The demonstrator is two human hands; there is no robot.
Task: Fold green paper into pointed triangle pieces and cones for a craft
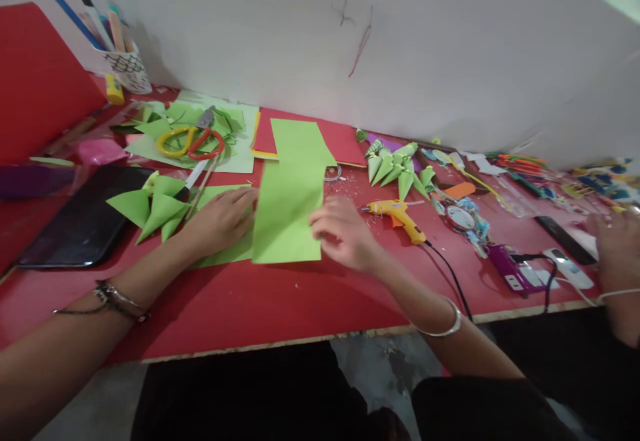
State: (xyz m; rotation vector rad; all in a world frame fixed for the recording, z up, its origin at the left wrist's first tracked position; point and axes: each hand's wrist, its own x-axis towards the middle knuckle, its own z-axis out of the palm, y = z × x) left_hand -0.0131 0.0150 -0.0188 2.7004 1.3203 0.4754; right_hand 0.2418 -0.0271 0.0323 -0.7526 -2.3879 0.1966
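"Step in hand?"

"Judged to be positioning the sheet [289, 218], found over the counter [295, 314] between left hand [226, 222] and right hand [347, 233]. Next move calls for a steady hold on its edges."

"State of the hands?"

"Left, 9 o'clock of it: palm down, grip cannot be told. Right, 3 o'clock: fingers curled at the edge; pinching cannot be confirmed."

"Count?"

"Scissors [204, 140], one, 10 o'clock. Glue gun [399, 214], one, 3 o'clock. Large cones [163, 209], one cluster, 9 o'clock; small cones [395, 166], one cluster, 2 o'clock; overlap prevents individual counts."

Pen cup [129, 73] near wall [250, 28]
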